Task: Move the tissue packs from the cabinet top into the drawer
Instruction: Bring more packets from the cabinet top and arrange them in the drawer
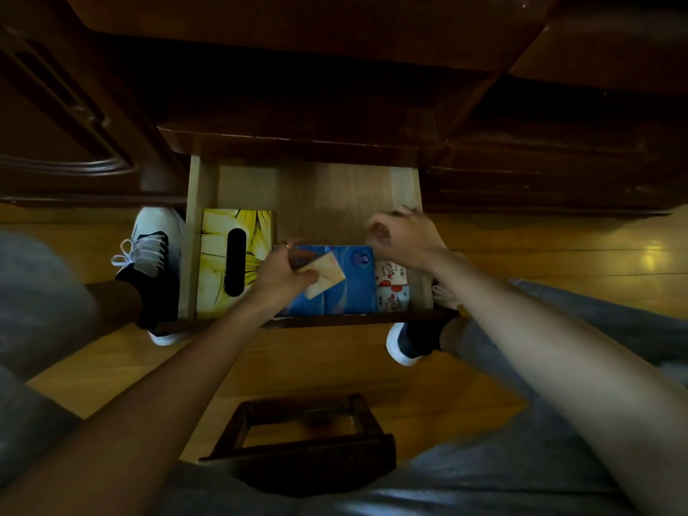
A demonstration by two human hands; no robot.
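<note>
Over the open drawer (203, 188), both my hands work.
My left hand (281, 275) has its grip clamped on a cream tissue pack (324, 279) above the blue packs (350, 288); my right hand (404, 236) hovers loosely curled, holding nothing.

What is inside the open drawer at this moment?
The drawer holds a yellow tissue box, blue tissue packs and white red-patterned packs. The left hand grips a small beige pack. Whatever lies beneath the packs is covered.
</note>
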